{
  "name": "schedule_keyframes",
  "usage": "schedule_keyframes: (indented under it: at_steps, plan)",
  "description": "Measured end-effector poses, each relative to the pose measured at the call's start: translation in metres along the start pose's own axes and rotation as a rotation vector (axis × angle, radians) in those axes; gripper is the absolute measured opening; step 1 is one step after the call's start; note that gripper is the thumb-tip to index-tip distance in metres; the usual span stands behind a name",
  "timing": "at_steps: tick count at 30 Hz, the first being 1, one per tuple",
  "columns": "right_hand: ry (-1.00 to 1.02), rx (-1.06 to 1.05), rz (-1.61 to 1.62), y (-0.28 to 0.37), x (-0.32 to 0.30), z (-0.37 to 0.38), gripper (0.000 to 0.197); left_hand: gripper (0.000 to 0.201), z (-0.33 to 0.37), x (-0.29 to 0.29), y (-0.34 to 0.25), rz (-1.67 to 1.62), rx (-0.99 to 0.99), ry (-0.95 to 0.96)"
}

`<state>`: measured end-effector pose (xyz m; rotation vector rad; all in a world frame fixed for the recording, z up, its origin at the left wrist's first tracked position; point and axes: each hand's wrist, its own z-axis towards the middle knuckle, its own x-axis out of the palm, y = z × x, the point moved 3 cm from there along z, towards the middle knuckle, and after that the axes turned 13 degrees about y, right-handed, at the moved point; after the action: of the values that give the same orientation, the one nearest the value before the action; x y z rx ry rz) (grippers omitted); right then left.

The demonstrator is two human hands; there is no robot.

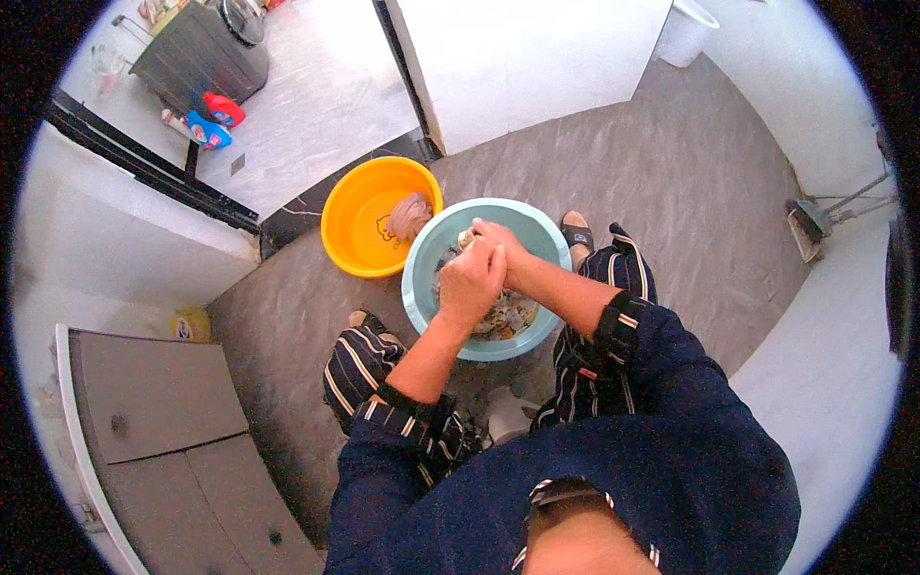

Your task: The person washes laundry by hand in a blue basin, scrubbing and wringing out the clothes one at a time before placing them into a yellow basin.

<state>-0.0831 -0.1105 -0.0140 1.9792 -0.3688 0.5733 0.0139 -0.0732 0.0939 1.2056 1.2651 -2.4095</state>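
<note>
Both my hands are closed and pressed together over a light blue basin [418, 316] on the floor between my feet. My left hand [470, 280] and my right hand [504, 247] grip a bunched, pale cloth [466, 239], of which only a small piece shows past the fingers. Beneath them in the basin lies a crumpled wet cloth [508, 316] with a mottled grey, white and yellowish pattern. Whether it joins the piece in my hands is hidden.
A yellow basin [350, 216] with a crumpled pinkish-brown cloth [409, 217] stands touching the blue one. A grey cabinet [163, 393] is at left. Blue and red bottles [208, 131] stand beyond the doorway. A broom and dustpan [808, 228] lean at right; a white bin [686, 34] stands far right.
</note>
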Motion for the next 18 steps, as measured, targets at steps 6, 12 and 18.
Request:
schedule_keyframes:
  at_steps: [6,12,18]
  plan:
    - [0.024,0.070,0.268,0.014,0.036,-0.024,0.035,0.021,0.009,-0.006,0.039,-0.062,-0.244,-0.071]
    - [-0.081,-0.116,0.108,0.039,0.019,-0.024,0.034,0.052,0.009,0.011,0.055,-0.474,-0.472,0.087]
    - [0.007,-0.069,0.202,0.060,0.059,-0.044,0.057,0.077,0.004,0.011,0.041,-0.524,-0.322,0.092]
